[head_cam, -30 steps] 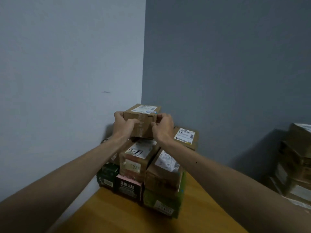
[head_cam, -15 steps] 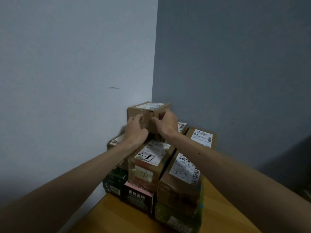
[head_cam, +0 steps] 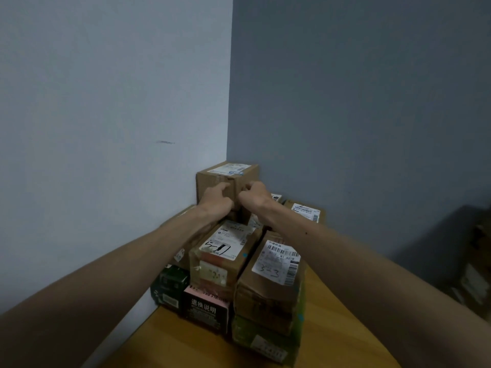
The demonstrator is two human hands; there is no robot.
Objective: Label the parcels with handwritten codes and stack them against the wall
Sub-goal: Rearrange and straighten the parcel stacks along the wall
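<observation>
A small brown parcel (head_cam: 215, 179) with a white label on top sits on the stack, tucked into the corner where the two walls meet. My left hand (head_cam: 216, 199) presses its bent fingertips against the parcel's front face. My right hand (head_cam: 253, 195) touches the right side face with bent fingers. Neither hand wraps round the parcel. Below lie a labelled parcel marked with a handwritten code (head_cam: 225, 248) and another marked "3-3" (head_cam: 276, 266).
The stack stands on a wooden table (head_cam: 186, 346) against the light left wall (head_cam: 106, 128) and the darker back wall (head_cam: 345, 102). Dark green and black boxes (head_cam: 204, 309) form the bottom row. More cartons (head_cam: 475, 266) sit in shadow at far right.
The small parcel went from held in the air between both hands to resting on the stack in the corner. My hands shifted from its sides to its near faces.
</observation>
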